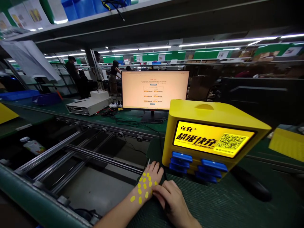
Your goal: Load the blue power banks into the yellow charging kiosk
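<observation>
My left hand (152,177) lies palm down at the edge of the green mat, its fingers stretched out. Several small oval yellow stickers (144,186) are stuck to its back and wrist. My right hand (172,199) is closed in a pinch against the thumb side of the left hand, its fingertips on a yellow sticker there; the fingertips partly cover it. Just beyond both hands stands a yellow box-shaped charging unit (213,117) with a lit front screen (211,139) showing Chinese text and a QR code. Blue slotted pieces (181,161) stick out below the screen.
A lit monitor (155,90) stands behind the unit, beside a grey instrument (89,104) and loose cables. Metal conveyor rails (104,158) run on the left, with a bottle (33,145) past them. A dark elongated object (253,183) lies at right. People stand in the background.
</observation>
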Tool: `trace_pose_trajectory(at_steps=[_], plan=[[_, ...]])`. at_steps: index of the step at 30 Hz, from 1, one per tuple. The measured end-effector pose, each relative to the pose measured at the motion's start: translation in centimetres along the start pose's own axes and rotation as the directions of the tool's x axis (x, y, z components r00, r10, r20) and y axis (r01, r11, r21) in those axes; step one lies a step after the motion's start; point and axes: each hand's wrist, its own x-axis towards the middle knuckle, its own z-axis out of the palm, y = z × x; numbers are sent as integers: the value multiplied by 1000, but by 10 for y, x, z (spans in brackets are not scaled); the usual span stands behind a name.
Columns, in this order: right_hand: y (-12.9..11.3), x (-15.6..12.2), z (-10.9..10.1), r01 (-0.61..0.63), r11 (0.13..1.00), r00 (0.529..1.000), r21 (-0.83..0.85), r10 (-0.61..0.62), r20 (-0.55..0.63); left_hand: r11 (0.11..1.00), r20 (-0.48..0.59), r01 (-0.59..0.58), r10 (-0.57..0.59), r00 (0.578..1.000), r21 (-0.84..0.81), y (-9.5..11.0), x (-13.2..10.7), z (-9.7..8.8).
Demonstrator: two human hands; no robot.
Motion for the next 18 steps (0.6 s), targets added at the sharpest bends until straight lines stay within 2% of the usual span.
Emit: trace_pose_trajectory(at_steps=[5, 10, 14, 18], plan=[[1, -1, -1, -18, 999, 999, 40, 20, -44, 1000, -14, 8, -8, 1000, -26, 0, -1, -3], [2, -3, -2, -66, 984, 994, 164, 79, -74, 997, -55, 28, -32, 998, -71, 0, -4, -7], [0, -2, -4, -117, 964, 989, 238, 134, -56, 993, -85, 31, -41, 996, -116, 0, -6, -11], [0, 0, -5, -145, 963, 987, 229, 157, -36, 988, -99, 48, -63, 993, -149, 3, -6, -12]])
